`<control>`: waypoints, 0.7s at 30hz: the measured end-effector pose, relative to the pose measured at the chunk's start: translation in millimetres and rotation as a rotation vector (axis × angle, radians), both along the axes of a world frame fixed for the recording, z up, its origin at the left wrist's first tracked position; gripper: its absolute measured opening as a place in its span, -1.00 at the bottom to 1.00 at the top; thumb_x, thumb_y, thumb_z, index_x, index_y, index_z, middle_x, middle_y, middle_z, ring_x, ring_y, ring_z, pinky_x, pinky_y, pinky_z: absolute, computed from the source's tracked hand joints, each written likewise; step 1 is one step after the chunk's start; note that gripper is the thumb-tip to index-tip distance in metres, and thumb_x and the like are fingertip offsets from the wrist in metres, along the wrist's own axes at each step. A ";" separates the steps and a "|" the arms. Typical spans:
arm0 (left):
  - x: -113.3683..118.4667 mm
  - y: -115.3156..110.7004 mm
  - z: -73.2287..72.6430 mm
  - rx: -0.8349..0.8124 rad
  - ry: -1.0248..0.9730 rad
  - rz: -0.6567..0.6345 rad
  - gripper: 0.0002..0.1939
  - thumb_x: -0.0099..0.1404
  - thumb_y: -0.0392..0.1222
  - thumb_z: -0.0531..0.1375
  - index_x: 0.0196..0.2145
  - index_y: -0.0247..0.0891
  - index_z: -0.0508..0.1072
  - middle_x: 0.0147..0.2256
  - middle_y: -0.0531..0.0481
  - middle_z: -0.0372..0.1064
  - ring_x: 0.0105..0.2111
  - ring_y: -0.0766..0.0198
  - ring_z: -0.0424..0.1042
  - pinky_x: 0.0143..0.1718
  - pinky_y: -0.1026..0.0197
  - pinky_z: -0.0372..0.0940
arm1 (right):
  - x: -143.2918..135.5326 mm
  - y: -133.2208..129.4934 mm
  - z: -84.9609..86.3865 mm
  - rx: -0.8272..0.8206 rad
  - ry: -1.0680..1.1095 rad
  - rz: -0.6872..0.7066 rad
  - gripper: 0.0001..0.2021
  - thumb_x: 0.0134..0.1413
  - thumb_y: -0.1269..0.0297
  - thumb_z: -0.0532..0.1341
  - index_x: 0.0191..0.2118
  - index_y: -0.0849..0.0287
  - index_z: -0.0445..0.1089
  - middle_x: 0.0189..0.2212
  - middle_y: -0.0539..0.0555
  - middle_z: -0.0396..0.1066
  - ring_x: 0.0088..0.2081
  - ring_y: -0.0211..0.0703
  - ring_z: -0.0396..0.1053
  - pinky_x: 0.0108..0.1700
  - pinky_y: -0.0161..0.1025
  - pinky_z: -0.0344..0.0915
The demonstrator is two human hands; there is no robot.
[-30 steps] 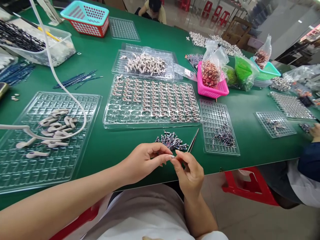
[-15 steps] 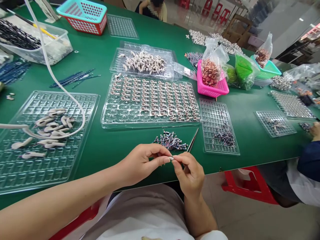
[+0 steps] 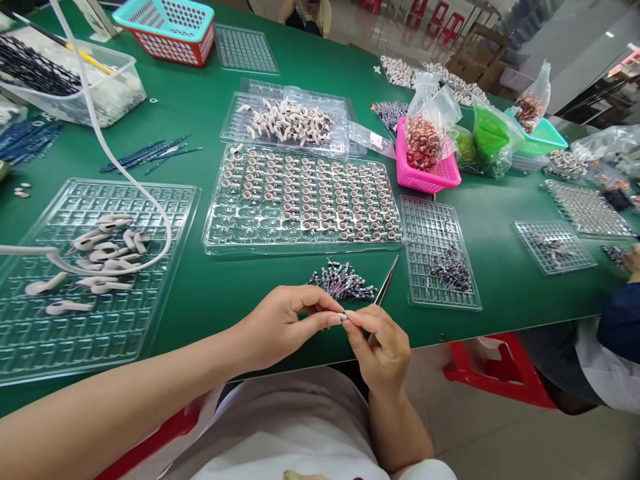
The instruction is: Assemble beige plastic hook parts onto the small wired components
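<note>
Near the table's front edge, my left hand [image 3: 290, 323] pinches a small pale piece [image 3: 343, 317] between thumb and fingertips. My right hand [image 3: 383, 340] grips the piece's other side, so the fingertips of both hands nearly meet; the fingers hide most of it. Metal tweezers [image 3: 385, 281] point up and away beside my right hand, their lower end hidden behind it. Just beyond the fingers lies a pile of small wired parts [image 3: 343, 280]. Farther back, a clear tray [image 3: 235, 233] holds rows of white pieces with round cups.
A clear tray [image 3: 30, 340] with loose white pieces lies at left, crossed by a white cable [image 3: 95, 127]. White pieces [image 3: 295, 123] are heaped at the back. A small tray [image 3: 417, 260] and pink basket [image 3: 430, 177] stand at right. A person's hand [image 3: 634, 260] shows at far right.
My hands stay almost in place, still together on the small piece. The view has shifted slightly, and the person across the table has moved a little.
</note>
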State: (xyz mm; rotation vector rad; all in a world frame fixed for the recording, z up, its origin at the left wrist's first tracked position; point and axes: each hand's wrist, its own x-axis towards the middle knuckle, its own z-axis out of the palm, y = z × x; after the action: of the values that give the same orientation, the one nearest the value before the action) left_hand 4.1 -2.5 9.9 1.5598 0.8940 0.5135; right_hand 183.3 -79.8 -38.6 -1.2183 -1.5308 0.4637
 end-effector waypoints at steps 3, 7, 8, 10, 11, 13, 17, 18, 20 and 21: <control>0.1 -0.1 0.6 0.000 0.007 -0.003 -0.79 0.30 -0.11 0.22 -0.28 -0.27 0.60 -0.39 0.00 0.54 -0.39 0.27 0.45 -0.34 0.29 0.32 | -0.2 0.3 0.3 0.012 -0.010 0.002 -0.73 0.11 0.55 0.31 -0.12 0.05 0.48 -0.33 0.00 0.53 -0.38 -0.26 0.42 -0.43 -0.33 0.36; -1.0 -0.4 0.8 -0.010 0.020 0.000 -0.77 0.30 -0.08 0.21 -0.28 -0.27 0.60 -0.37 -0.01 0.54 -0.38 0.26 0.45 -0.34 0.27 0.32 | -0.8 1.2 1.4 0.046 -0.037 0.010 -0.70 0.11 0.58 0.30 -0.10 0.05 0.47 -0.33 0.02 0.53 -0.37 -0.26 0.42 -0.38 -0.29 0.37; -1.4 -0.4 0.5 -0.013 0.022 0.001 -0.77 0.30 -0.07 0.21 -0.28 -0.27 0.60 -0.38 -0.01 0.54 -0.39 0.25 0.45 -0.34 0.27 0.33 | -1.0 1.5 1.5 0.055 -0.045 0.010 -0.69 0.11 0.59 0.30 -0.10 0.06 0.47 -0.33 0.02 0.53 -0.37 -0.26 0.42 -0.38 -0.28 0.37; -2.2 0.0 -0.4 -0.022 0.024 0.002 -0.76 0.30 -0.06 0.21 -0.29 -0.27 0.60 -0.39 -0.01 0.53 -0.39 0.25 0.45 -0.35 0.26 0.33 | -1.5 2.1 1.0 0.070 -0.068 0.008 -0.68 0.10 0.60 0.29 -0.09 0.06 0.47 -0.33 0.02 0.52 -0.38 -0.25 0.42 -0.37 -0.27 0.37; -2.5 0.4 -0.9 -0.035 0.024 0.001 -0.76 0.30 -0.06 0.21 -0.29 -0.27 0.60 -0.40 0.00 0.52 -0.39 0.25 0.45 -0.35 0.26 0.33 | -1.8 2.3 0.6 0.079 -0.084 0.006 -0.67 0.10 0.60 0.29 -0.08 0.06 0.46 -0.34 0.03 0.52 -0.38 -0.25 0.42 -0.36 -0.27 0.37; -2.9 1.8 -1.5 -0.091 0.017 -0.003 -0.76 0.30 -0.06 0.22 -0.30 -0.27 0.58 -0.42 0.01 0.51 -0.40 0.27 0.45 -0.36 0.28 0.33 | -2.7 2.7 -0.4 0.101 -0.130 0.004 -0.65 0.09 0.61 0.29 -0.06 0.07 0.45 -0.33 0.03 0.51 -0.37 -0.24 0.42 -0.34 -0.25 0.38; -2.7 6.1 -0.3 -0.298 -0.028 -0.041 -0.75 0.28 -0.04 0.24 -0.34 -0.31 0.54 -0.46 0.03 0.47 -0.45 0.31 0.43 -0.40 0.32 0.34 | -4.9 3.1 -0.1 0.123 -0.180 0.011 -0.66 0.10 0.60 0.29 -0.06 0.09 0.43 -0.32 0.05 0.51 -0.34 -0.23 0.43 -0.30 -0.24 0.39; -2.5 7.1 0.2 -0.350 -0.046 -0.054 -0.73 0.28 -0.03 0.24 -0.36 -0.32 0.53 -0.47 0.03 0.46 -0.46 0.32 0.43 -0.41 0.32 0.34 | -5.3 3.2 0.6 0.114 -0.169 0.014 -0.69 0.10 0.59 0.29 -0.08 0.10 0.43 -0.32 0.04 0.51 -0.34 -0.24 0.43 -0.29 -0.24 0.39; -2.3 8.9 0.9 -0.435 -0.087 -0.085 -0.68 0.29 0.02 0.22 -0.38 -0.33 0.52 -0.48 0.02 0.45 -0.49 0.33 0.43 -0.43 0.31 0.35 | -5.6 3.1 2.3 0.068 -0.127 0.017 -0.78 0.12 0.54 0.28 -0.16 0.10 0.43 -0.35 0.01 0.49 -0.36 -0.26 0.41 -0.30 -0.27 0.38; -2.2 9.6 0.9 -0.467 -0.109 -0.101 -0.65 0.30 0.05 0.20 -0.38 -0.34 0.51 -0.48 0.01 0.46 -0.50 0.32 0.43 -0.44 0.31 0.36 | -5.4 2.9 3.0 0.034 -0.098 0.019 -0.83 0.13 0.52 0.28 -0.20 0.10 0.42 -0.38 -0.01 0.47 -0.37 -0.27 0.40 -0.32 -0.28 0.37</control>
State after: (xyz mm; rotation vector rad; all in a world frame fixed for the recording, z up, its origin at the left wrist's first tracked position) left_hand 1.9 7.0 10.8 1.1328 0.7800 0.2874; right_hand 177.9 -76.9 -35.6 -1.2160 -1.6284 0.3942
